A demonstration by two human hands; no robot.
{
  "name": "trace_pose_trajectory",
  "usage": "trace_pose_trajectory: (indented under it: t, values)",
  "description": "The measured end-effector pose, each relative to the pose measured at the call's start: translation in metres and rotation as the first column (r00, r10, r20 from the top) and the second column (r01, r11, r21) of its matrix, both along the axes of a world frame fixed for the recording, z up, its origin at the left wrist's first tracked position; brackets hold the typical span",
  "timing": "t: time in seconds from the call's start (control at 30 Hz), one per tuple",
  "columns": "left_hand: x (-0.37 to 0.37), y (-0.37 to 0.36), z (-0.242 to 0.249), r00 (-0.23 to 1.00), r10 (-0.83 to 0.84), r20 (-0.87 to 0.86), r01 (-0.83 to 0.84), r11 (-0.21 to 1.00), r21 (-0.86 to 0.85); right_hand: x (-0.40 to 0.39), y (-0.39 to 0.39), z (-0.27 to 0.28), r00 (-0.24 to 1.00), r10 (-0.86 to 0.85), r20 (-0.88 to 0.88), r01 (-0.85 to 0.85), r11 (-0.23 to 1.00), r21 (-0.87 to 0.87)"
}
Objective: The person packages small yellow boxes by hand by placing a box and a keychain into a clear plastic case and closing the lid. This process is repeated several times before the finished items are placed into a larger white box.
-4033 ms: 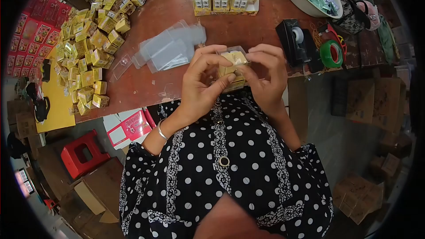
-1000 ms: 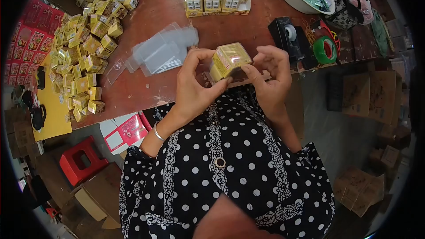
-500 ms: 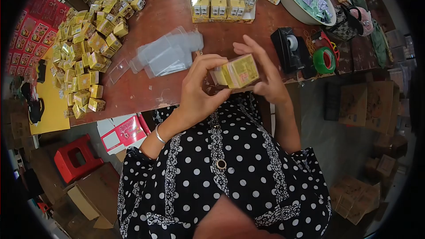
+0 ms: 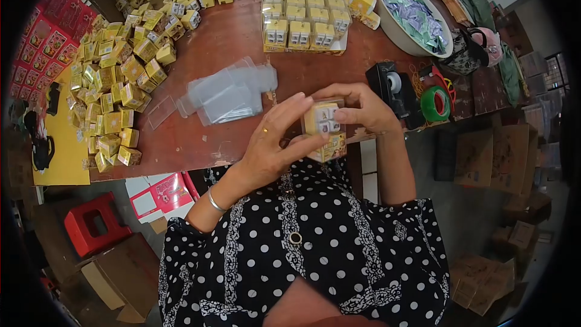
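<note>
My left hand (image 4: 272,139) is closed on a small yellow box (image 4: 330,146), its thumb across the front side. The box seems to be in a clear plastic case, and a white end with small printed pictures faces up. From the other side, my right hand (image 4: 363,109) grips the upper edge of the same box with thumb and fingers. Just beyond my left hand, a stack of clear plastic cases (image 4: 227,94) lies flat on the table. A big pile of similar small yellow boxes (image 4: 115,85) spreads over the left side.
A display tray (image 4: 305,48) with rows of yellow boxes stands at the back. To its right is a white basin (image 4: 417,48) of green and purple packets. A black tape dispenser (image 4: 387,88) and green tape roll (image 4: 434,103) sit at right. A red stool (image 4: 97,224) stands below left.
The box has turned so its white printed end faces up, and sits slightly lower. My right hand has gone from spread fingers beside the box to gripping it. The view has tilted up a little.
</note>
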State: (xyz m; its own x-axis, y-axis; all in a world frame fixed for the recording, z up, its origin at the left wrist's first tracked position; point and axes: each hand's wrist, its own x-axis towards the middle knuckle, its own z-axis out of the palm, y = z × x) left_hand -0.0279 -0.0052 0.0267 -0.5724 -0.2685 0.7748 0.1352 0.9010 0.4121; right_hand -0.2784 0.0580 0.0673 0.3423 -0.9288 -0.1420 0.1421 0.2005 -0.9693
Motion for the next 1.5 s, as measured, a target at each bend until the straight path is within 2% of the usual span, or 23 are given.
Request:
trace_pose_trajectory:
  t: [0.07, 0.1, 0.13, 0.17, 0.3, 0.4, 0.47, 0.53, 0.6, 0.7, 0.77, 0.8, 0.9, 0.93, 0.97, 1.0, 1.07, 1.13, 1.2, 1.23, 1.3, 1.43, 1.5]
  values:
    - [0.003, -0.005, 0.000, 0.997, 0.073, 0.027, -0.073, 0.997, 0.005, -0.015, 0.000, 0.014, 0.917, -0.285, -0.279, 0.261, 0.958, -0.121]
    - [0.005, -0.006, -0.002, 0.991, 0.110, 0.076, -0.121, 0.980, 0.160, -0.021, -0.003, 0.014, 0.861, -0.463, -0.208, 0.428, 0.883, -0.195]
    - [0.008, -0.008, -0.003, 0.982, 0.137, 0.133, -0.173, 0.935, 0.309, -0.033, -0.007, 0.012, 0.749, -0.586, -0.309, 0.489, 0.804, -0.339]
    - [0.010, -0.012, -0.002, 0.977, 0.136, 0.162, -0.182, 0.931, 0.316, -0.045, -0.012, 0.009, 0.607, -0.699, -0.378, 0.515, 0.708, -0.484]
    - [0.009, -0.021, -0.003, 0.966, 0.126, 0.226, -0.210, 0.891, 0.402, -0.069, -0.034, 0.001, 0.435, -0.787, -0.437, 0.558, 0.617, -0.555]
    - [0.006, -0.030, -0.011, 0.954, 0.159, 0.252, -0.254, 0.876, 0.410, -0.081, -0.045, -0.010, 0.476, -0.782, -0.402, 0.573, 0.623, -0.532]
    - [0.006, -0.037, -0.015, 0.959, 0.133, 0.250, -0.254, 0.794, 0.553, -0.091, -0.048, -0.013, 0.504, -0.767, -0.397, 0.571, 0.641, -0.513]
    - [0.006, -0.049, -0.014, 0.948, 0.161, 0.274, -0.286, 0.808, 0.515, -0.098, -0.047, -0.015, 0.529, -0.754, -0.390, 0.572, 0.656, -0.493]
    - [0.004, -0.061, -0.010, 0.938, 0.190, 0.292, -0.314, 0.822, 0.475, -0.102, -0.046, -0.013, 0.627, -0.728, -0.275, 0.623, 0.682, -0.384]
    - [-0.003, -0.075, -0.003, 0.948, 0.179, 0.263, -0.296, 0.802, 0.519, -0.109, -0.051, -0.020, 0.627, -0.684, -0.372, 0.589, 0.730, -0.348]
    - [-0.011, -0.085, 0.002, 0.932, 0.197, 0.305, -0.292, 0.906, 0.307, -0.115, -0.056, -0.026, 0.628, -0.676, -0.385, 0.569, 0.737, -0.366]
    - [-0.018, -0.089, 0.002, 0.932, 0.195, 0.307, -0.291, 0.905, 0.309, -0.117, -0.058, -0.028, 0.631, -0.666, -0.399, 0.543, 0.746, -0.386]
    - [-0.048, -0.102, 0.005, 0.943, 0.170, 0.287, -0.219, 0.965, 0.146, -0.121, -0.061, -0.027, 0.657, -0.637, -0.402, 0.547, 0.771, -0.327]
    - [-0.059, -0.106, 0.007, 0.933, 0.187, 0.308, -0.206, 0.978, 0.029, -0.122, -0.062, -0.027, 0.653, -0.641, -0.403, 0.550, 0.768, -0.329]
    - [-0.071, -0.110, 0.008, 0.923, 0.206, 0.324, -0.187, 0.978, -0.088, -0.122, -0.063, -0.028, 0.661, -0.625, -0.415, 0.532, 0.781, -0.327]
    - [-0.083, -0.115, 0.005, 0.926, 0.200, 0.321, -0.180, 0.979, -0.090, -0.123, -0.064, -0.029, 0.668, -0.610, -0.427, 0.515, 0.793, -0.326]
    - [-0.105, -0.123, -0.011, 0.868, 0.380, 0.321, -0.213, 0.867, -0.451, -0.122, -0.066, -0.032, 0.625, -0.610, -0.487, 0.483, 0.793, -0.372]
    - [-0.119, -0.125, -0.025, 0.843, 0.427, 0.327, -0.232, 0.837, -0.496, -0.119, -0.068, -0.028, 0.579, -0.609, -0.543, 0.445, 0.793, -0.416]
    - [-0.124, -0.128, -0.028, 0.812, 0.477, 0.336, -0.250, 0.805, -0.538, -0.111, -0.067, -0.024, 0.374, -0.618, -0.692, 0.289, 0.786, -0.546]
    - [-0.123, -0.127, -0.026, 0.813, 0.452, 0.368, -0.236, 0.833, -0.500, -0.105, -0.067, -0.023, 0.373, -0.619, -0.691, 0.298, 0.785, -0.543]
    - [-0.123, -0.125, -0.027, 0.813, 0.418, 0.407, -0.215, 0.863, -0.457, -0.091, -0.067, -0.022, -0.103, -0.705, -0.702, -0.070, 0.709, -0.702]
    - [-0.123, -0.127, -0.031, 0.771, 0.456, 0.445, -0.223, 0.848, -0.481, -0.066, -0.075, -0.028, -0.143, -0.686, -0.713, -0.006, 0.721, -0.693]
    - [-0.124, -0.127, -0.032, 0.767, 0.453, 0.455, -0.224, 0.853, -0.471, -0.055, -0.082, -0.026, -0.252, -0.623, -0.740, -0.033, 0.770, -0.637]
